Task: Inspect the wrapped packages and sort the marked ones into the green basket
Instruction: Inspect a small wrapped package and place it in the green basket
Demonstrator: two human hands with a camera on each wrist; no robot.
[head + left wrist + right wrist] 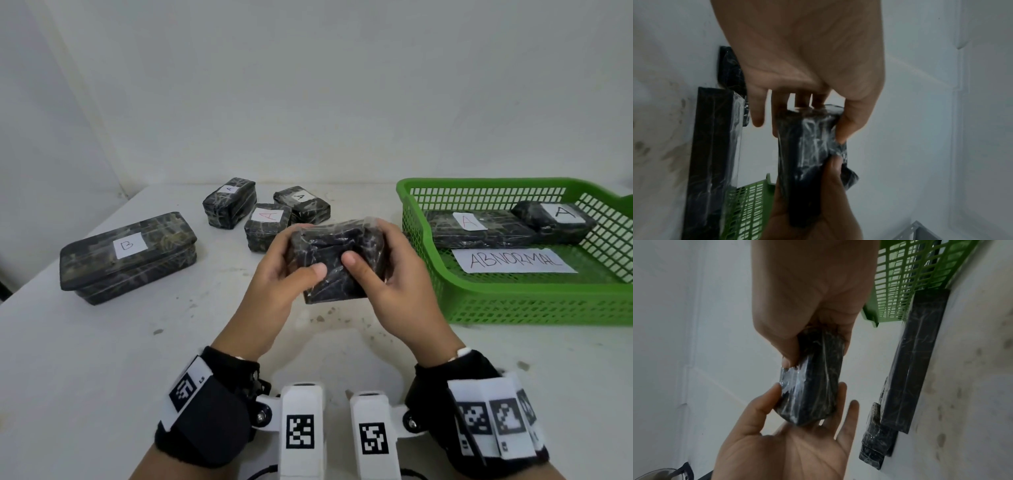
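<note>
White and stained, the table (pixel 102 342) meets a bare pale wall. You hold a dark wrapped package (pixel 337 262) above it, your left hand (pixel 281 274) and right hand (pixel 390 270) both clamped on its ends; its facing side shows no label (the far side is hidden). Right of it, the green basket (pixel 513 301) contains two packages marked A and an ABNORMAL sign (pixel 513 261). Behind lie three A packages and a long B package (pixel 128 257).
</note>
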